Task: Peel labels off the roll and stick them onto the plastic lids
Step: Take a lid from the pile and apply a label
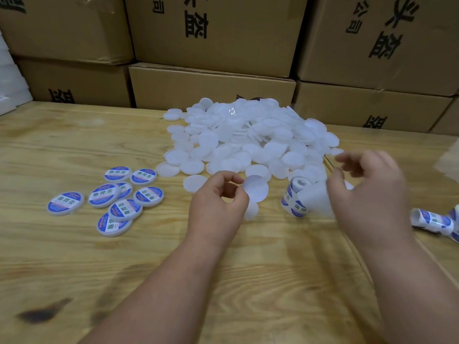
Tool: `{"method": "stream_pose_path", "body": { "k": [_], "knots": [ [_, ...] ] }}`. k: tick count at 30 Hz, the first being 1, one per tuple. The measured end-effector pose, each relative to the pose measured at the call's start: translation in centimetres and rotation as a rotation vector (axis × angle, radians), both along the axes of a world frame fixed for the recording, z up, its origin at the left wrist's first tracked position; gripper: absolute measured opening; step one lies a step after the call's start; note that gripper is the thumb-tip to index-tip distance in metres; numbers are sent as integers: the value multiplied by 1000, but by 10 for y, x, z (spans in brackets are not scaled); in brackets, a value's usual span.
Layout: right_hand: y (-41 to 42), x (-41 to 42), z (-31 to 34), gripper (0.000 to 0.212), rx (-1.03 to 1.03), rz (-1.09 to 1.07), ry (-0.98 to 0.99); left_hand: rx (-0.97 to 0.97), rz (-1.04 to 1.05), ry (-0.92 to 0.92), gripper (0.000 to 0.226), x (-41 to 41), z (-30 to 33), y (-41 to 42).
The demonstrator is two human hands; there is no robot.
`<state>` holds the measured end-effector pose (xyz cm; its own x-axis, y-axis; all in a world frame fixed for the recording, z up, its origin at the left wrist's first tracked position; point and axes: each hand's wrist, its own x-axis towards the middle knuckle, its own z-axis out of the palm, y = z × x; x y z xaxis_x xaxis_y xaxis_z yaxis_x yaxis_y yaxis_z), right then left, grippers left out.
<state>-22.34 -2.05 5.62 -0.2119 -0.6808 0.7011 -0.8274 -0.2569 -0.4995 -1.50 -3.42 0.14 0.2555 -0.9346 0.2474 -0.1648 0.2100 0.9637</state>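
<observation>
Currently we pinch a blank lid [255,192] by its rim in the left hand [218,207]: light, stiff, slick. Right hand [367,184] is blurred, fingers seemingly loose above the label roll [295,198].

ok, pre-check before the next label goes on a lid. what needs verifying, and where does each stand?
1. Blank lid in hand: ok. The left hand pinches a blank lid by its edge.
2. Lid face free for the label: ok. The side toward the camera is bare.
3. Label peeled and ready: cannot tell. The right hand is motion-blurred above the label roll; no free label is visible at its fingers.
4. Roll within reach: ok. It sits on the table just under the right hand.
5. Room in the finished group: ok. The labelled lids lie to the left with bare wood around them.
</observation>
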Motion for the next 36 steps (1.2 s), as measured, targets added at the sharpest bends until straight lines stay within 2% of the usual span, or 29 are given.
{"method": "stream_pose_path", "body": {
  "k": [2,5,8,13,19,23,29,34,36],
  "knots": [
    [-2,24,5,16,-73,212,38,7,-17,1,23,0,0,-1],
    [-10,51,1,15,5,386,87,13,-25,57,25,3,0,-2],
    [-17,58,-14,19,99,389,71,41,-25,143,24,8,0,-3],
    [-20,59,-29,20,134,406,60,84,-24,259,20,14,4,-8],
    [-24,60,-31,23,117,406,67,87,-49,264,22,12,6,-8],
    [-25,58,-30,36,93,419,26,96,-44,211,23,13,6,-8],
    [-25,57,-29,16,105,432,42,91,-57,180,23,13,5,-8],
    [-21,60,-28,15,88,446,-24,109,-78,248,22,15,3,-9],
    [-18,64,-29,17,60,447,-99,92,-43,213,22,16,-1,-11]
  ]
}}
